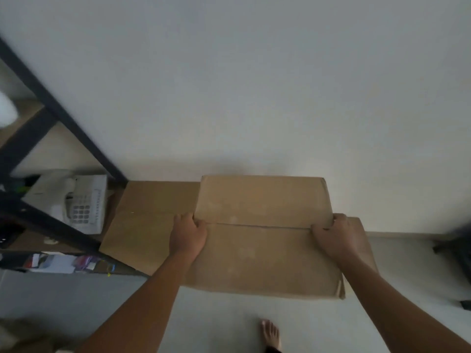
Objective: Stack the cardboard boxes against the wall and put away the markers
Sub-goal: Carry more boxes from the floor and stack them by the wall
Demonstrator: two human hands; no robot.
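A closed brown cardboard box (pixel 262 240) is held in front of me, close to the white wall (pixel 254 85). My left hand (pixel 187 233) grips its left edge at the flap seam, fingers curled over the top. At the right edge, my right hand (pixel 336 235) grips the same seam. Beneath and to the left lies a second cardboard box (pixel 142 220), against the wall and partly covered by the held one. No markers are clearly visible.
A black metal shelf unit (pixel 51 118) stands at the left, holding a white desk telephone (pixel 76 200) and papers lower down. My bare foot (pixel 271 332) is on the pale floor below the box. A dark object (pixel 458 250) sits at the right edge.
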